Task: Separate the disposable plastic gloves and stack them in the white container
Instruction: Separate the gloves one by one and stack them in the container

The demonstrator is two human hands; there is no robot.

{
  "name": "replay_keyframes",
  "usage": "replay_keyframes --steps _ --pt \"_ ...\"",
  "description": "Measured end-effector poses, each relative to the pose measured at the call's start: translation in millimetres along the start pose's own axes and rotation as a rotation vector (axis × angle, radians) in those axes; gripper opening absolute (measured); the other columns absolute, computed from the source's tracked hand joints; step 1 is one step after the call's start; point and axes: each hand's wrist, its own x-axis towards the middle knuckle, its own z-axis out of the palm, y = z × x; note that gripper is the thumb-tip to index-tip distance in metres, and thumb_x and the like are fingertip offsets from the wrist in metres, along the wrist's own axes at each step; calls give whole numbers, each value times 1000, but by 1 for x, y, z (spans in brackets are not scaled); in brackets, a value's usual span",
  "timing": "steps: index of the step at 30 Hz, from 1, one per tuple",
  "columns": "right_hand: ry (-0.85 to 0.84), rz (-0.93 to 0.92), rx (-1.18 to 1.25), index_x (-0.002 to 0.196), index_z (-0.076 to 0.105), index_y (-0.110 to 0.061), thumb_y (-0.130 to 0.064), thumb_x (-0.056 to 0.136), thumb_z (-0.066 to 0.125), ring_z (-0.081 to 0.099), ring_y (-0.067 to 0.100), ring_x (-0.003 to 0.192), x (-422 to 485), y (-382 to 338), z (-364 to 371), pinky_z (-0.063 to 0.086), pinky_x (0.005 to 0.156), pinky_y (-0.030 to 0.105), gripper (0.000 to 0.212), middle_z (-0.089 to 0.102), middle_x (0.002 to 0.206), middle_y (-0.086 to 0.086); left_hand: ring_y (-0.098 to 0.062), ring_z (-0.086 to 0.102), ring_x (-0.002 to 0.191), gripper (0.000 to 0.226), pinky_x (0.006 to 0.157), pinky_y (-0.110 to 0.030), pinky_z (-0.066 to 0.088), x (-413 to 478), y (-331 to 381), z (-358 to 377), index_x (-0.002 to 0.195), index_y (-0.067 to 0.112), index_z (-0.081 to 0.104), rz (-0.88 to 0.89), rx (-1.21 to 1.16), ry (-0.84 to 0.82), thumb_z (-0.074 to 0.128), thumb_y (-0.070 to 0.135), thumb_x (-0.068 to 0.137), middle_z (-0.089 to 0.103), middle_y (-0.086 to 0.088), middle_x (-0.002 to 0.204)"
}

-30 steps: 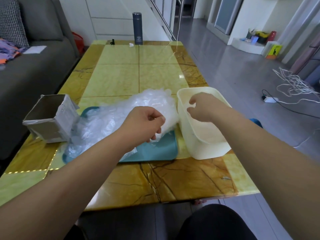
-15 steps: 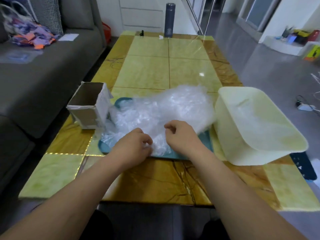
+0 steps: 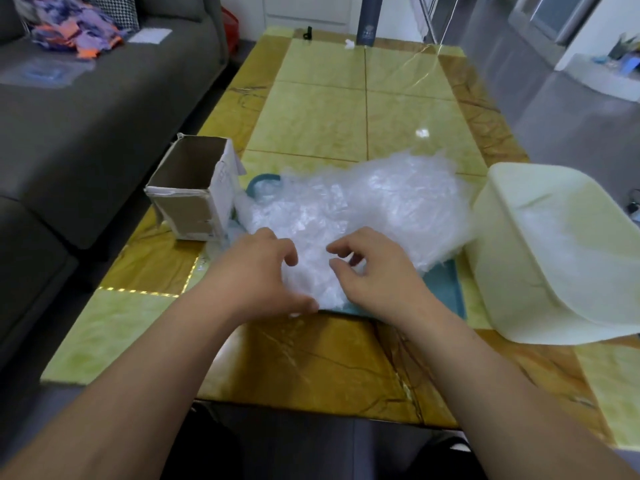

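A loose heap of clear plastic gloves lies on a teal tray in the middle of the table. My left hand and my right hand rest on the near edge of the heap, fingers curled and slightly apart, touching the plastic. I cannot tell whether either hand has pinched a glove. The white container stands at the right of the tray, with a thin layer of clear plastic inside it.
An open cardboard box stands left of the tray. A dark flask is at the table's far end. A grey sofa runs along the left side. The yellow marble table stretches away beyond the heap.
My right hand left the white container and came to the glove heap beside my left hand. Since half a second ago both hands have loosened, fingers spreading a little over the plastic.
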Motion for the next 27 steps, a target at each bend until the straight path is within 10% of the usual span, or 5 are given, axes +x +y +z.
replay_keyframes --steps 6,18,22,27 --pt "-254 56 -110 147 54 -32 -36 104 56 48 10 138 -5 -2 6 38 113 30 44 54 151 -13 -13 61 99 28 86 -34 54 -5 -15 5 102 39 69 47 -76 -92 85 45 79 55 14 110" --pt "-93 124 132 149 50 -36 -20 99 60 50 1 128 -15 -5 -6 40 116 29 54 52 148 -18 -3 69 86 14 81 -36 60 -14 -19 -8 77 24 70 53 -544 211 74 24 90 74 11 87" --pt "87 132 289 142 58 -37 -34 86 83 58 -4 119 -13 -14 -13 48 107 27 61 63 126 -21 -14 74 97 14 88 -35 57 -16 -6 -22 86 10 62 58 -965 269 69 17 96 79 -3 97" --pt "129 98 692 131 67 -40 -52 63 93 59 0 128 -17 -32 -39 45 112 33 75 67 133 -17 -44 74 97 13 90 -48 60 -27 5 -42 106 -1 56 188 -1667 -71 53 10 102 73 -30 99"
